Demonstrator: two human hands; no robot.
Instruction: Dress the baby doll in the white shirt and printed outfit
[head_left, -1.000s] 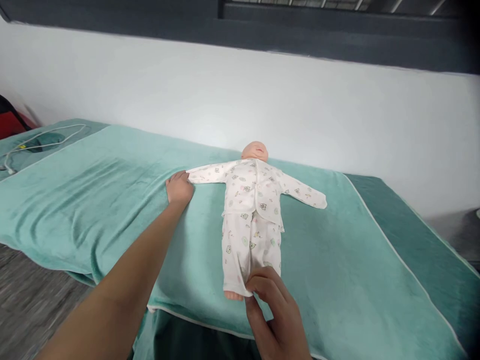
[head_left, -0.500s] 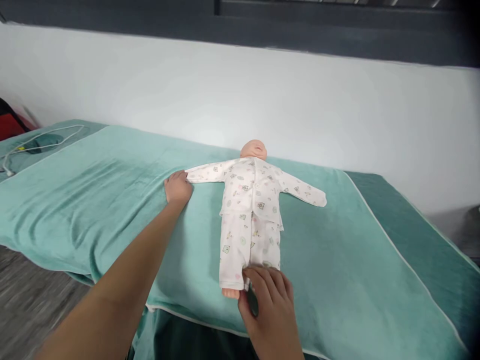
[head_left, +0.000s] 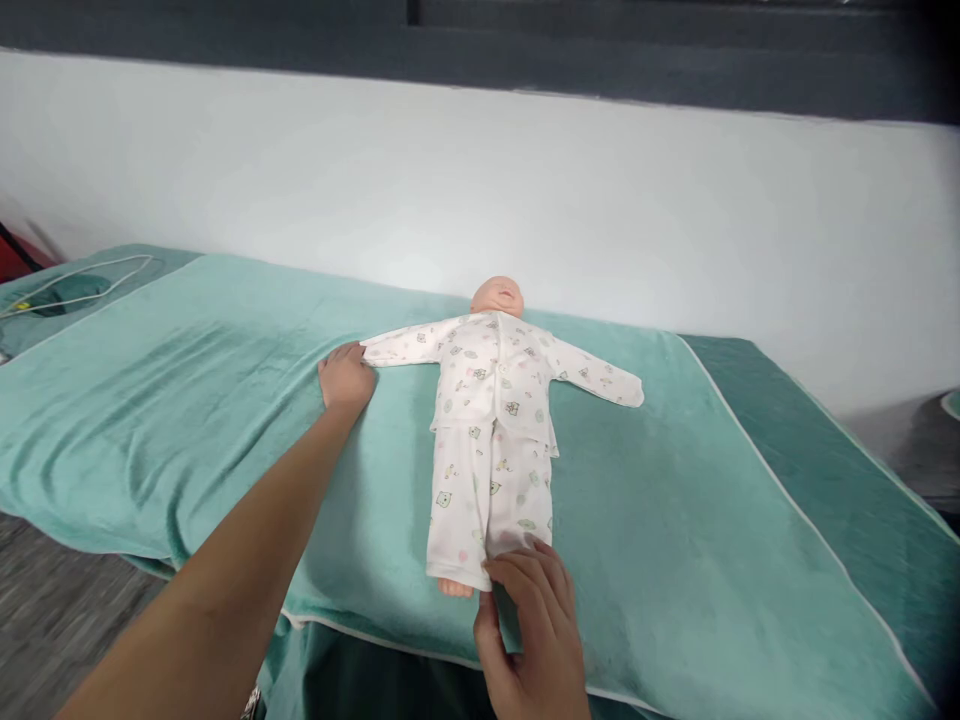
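Note:
A baby doll (head_left: 499,293) lies on its back in a white jacket (head_left: 491,375) and white trousers (head_left: 459,490), both printed with small animals. Its arms are spread and the toes of one foot (head_left: 455,588) show below a trouser leg. My left hand (head_left: 347,378) is closed around the end of the sleeve on the left; the cuff is hidden under my fingers. Down at the trouser hems, my right hand (head_left: 534,625) pinches the cloth between thumb and fingers, covering the lower part of the right-side leg.
A light green blanket (head_left: 675,540) lies under the doll, over a darker green cover (head_left: 825,470). Behind stands a white wall (head_left: 420,180). A white cable (head_left: 82,300) lies at the far left, near something red (head_left: 13,262). Grey floor (head_left: 45,590) shows at lower left.
My right fingers have shifted slightly at the trouser hem, which now lies straighter between the legs. My left hand stays at the sleeve. The view has moved slightly.

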